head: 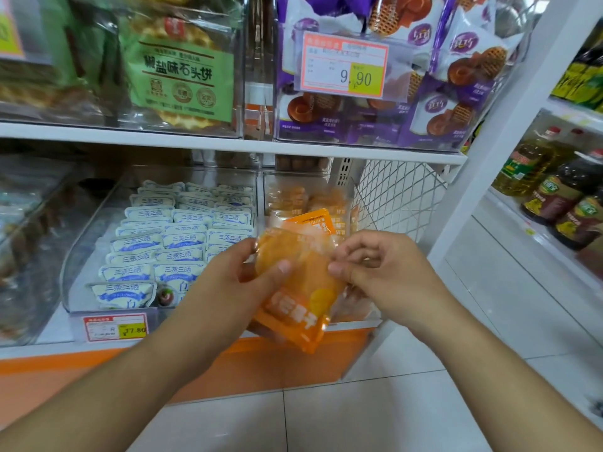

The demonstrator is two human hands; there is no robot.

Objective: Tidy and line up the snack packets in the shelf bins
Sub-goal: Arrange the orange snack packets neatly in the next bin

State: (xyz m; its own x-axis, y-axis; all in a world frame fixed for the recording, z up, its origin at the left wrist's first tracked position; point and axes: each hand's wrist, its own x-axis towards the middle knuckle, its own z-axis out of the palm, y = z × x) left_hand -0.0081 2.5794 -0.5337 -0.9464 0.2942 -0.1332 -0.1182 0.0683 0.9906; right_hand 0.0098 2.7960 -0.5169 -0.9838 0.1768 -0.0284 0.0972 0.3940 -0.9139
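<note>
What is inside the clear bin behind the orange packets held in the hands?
More orange packets stand at the back of the clear bin. The held packets, left hand and right hand cover its front.

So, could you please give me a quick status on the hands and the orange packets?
Left hand grips orange packets. Right hand pinches their right edge. Held before the open-topped orange-snack bin.

Cooking-oil bottles (535, 177), yellow and dark, stand on the neighbouring white shelf unit (509, 102) at the right edge. A white wire mesh panel (394, 194) closes the right end of the lower shelf. Price tags: one reading 9.90 (344, 68) above, one reading 37.80 (115, 326) below; white tiled floor (375, 402) underfoot.
</note>
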